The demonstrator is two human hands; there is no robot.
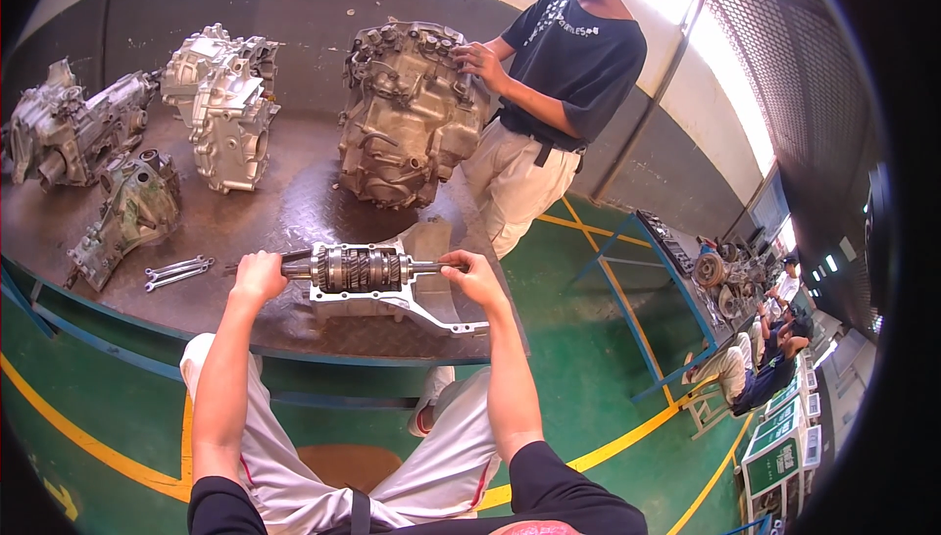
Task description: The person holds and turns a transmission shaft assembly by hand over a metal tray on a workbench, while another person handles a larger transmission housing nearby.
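A gear shaft [361, 268] with several toothed gears lies lengthwise over a pale metal gearbox housing [431, 310] on the workbench. My left hand [260, 278] is closed around the shaft's left end. At the opposite end, the fingers of my right hand [476, 278] pinch the thin tip. The gears sit in or just above the housing's opening; I cannot tell whether the shaft rests on it. Left of my left hand lie several wrenches [178, 270].
A large gearbox [412, 119] stands at the back of the metal workbench [294, 207], touched by a co-worker's hand [480, 63]. Farther left are a silver casing [223, 109], a greenish housing [132, 207] and another transmission [78, 128]. People sit by a second bench at far right.
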